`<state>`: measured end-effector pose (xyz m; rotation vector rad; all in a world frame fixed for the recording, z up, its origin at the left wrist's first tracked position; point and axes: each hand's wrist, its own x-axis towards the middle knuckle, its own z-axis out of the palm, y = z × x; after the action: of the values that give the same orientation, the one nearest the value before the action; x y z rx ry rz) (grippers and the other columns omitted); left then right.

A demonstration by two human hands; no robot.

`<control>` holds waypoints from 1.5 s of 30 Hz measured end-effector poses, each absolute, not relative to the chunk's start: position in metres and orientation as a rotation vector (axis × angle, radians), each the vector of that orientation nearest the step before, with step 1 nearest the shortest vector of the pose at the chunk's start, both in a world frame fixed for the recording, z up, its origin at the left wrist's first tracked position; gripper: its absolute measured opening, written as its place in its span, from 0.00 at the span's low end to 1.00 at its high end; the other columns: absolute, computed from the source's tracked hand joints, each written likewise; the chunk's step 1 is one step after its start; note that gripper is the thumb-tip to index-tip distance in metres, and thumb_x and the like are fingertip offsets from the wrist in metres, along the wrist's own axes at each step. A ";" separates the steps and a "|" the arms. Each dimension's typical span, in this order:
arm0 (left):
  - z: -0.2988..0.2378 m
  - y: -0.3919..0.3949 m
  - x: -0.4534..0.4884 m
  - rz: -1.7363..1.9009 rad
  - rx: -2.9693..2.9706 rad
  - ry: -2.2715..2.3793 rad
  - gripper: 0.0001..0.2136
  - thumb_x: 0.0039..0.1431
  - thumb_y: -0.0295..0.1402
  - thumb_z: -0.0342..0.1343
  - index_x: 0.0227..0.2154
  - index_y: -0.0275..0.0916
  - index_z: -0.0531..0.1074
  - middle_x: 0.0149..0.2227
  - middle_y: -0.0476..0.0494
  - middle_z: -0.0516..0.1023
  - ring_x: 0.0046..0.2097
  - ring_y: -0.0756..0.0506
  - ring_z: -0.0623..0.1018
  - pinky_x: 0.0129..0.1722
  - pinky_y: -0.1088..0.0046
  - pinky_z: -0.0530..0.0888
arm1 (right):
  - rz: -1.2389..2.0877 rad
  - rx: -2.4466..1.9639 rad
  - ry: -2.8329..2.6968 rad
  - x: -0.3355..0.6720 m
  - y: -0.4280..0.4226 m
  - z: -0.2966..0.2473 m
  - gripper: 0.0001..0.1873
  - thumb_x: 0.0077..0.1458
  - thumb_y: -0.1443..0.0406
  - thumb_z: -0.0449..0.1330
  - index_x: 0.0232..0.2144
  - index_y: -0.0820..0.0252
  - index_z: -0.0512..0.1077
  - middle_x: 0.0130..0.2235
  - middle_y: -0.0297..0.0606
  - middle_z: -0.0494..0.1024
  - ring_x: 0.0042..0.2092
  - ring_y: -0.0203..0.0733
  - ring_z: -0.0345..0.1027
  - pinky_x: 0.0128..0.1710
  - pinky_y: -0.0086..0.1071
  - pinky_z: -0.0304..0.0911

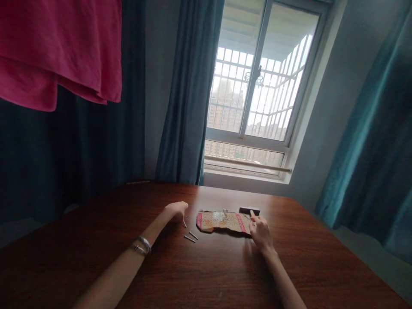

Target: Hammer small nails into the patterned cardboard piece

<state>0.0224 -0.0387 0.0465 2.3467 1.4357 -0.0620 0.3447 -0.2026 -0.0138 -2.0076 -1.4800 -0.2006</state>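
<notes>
A small patterned piece of knitting (222, 222), pink and beige, lies on the dark wooden table (206, 274). Thin metal needles (225, 212) stick up from its middle. My right hand (260, 231) rests on the right end of the knitting, fingers curled on its edge. My left hand (176, 210) is closed just left of the knitting and pinches a thin metal needle (184, 222) that points down at the table. Two more loose needles (191, 236) lie on the wood below that hand. A silver bracelet (140, 245) is on my left wrist.
A small dark flat box (249, 210) lies behind the knitting's right end. A window (257, 94) with blue curtains (189, 94) stands beyond the table's far edge. Red cloth (61, 47) hangs at the upper left.
</notes>
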 end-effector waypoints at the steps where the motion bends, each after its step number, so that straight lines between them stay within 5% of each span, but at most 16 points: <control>1: 0.046 -0.037 0.022 -0.087 2.359 1.427 0.11 0.26 0.30 0.64 0.17 0.35 0.69 0.18 0.47 0.70 0.29 0.43 0.73 0.30 0.71 0.69 | -0.198 -2.004 -1.480 0.345 -0.203 -0.014 0.25 0.52 0.69 0.48 0.54 0.61 0.64 0.41 0.43 0.73 0.44 0.46 0.64 0.43 0.30 0.57; 17: 0.042 0.002 0.021 0.349 2.506 1.144 0.08 0.40 0.29 0.53 0.24 0.32 0.75 0.26 0.47 0.75 0.30 0.50 0.72 0.29 0.80 0.65 | -0.176 -1.854 -1.434 0.340 -0.203 -0.010 0.18 0.52 0.67 0.49 0.42 0.61 0.74 0.38 0.46 0.74 0.43 0.47 0.66 0.42 0.32 0.60; 26: 0.039 -0.054 0.088 0.928 1.790 0.788 0.17 0.43 0.39 0.58 0.32 0.29 0.74 0.30 0.39 0.78 0.34 0.45 0.76 0.36 0.71 0.72 | 0.370 -1.333 -1.255 0.295 -0.201 -0.005 0.19 0.50 0.55 0.54 0.37 0.60 0.76 0.37 0.43 0.76 0.33 0.41 0.68 0.26 0.30 0.64; 32: 0.001 -0.100 0.135 0.852 1.472 0.702 0.18 0.40 0.41 0.61 0.32 0.32 0.74 0.31 0.41 0.78 0.35 0.45 0.77 0.39 0.71 0.72 | 0.657 -1.189 -1.019 0.275 -0.194 -0.020 0.22 0.46 0.53 0.59 0.38 0.61 0.76 0.29 0.39 0.75 0.28 0.37 0.65 0.21 0.27 0.62; 45: -0.014 -0.122 0.144 0.773 1.535 0.601 0.21 0.41 0.45 0.61 0.32 0.31 0.75 0.31 0.38 0.78 0.34 0.44 0.76 0.37 0.69 0.72 | 0.701 -1.137 -1.057 0.276 -0.191 -0.027 0.18 0.45 0.54 0.61 0.31 0.63 0.75 0.29 0.39 0.75 0.29 0.39 0.67 0.20 0.25 0.60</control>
<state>0.1443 -0.1224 -0.0136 1.5351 0.6008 0.7725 0.2761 -0.1909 -0.0267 -1.1372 -1.0569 0.7013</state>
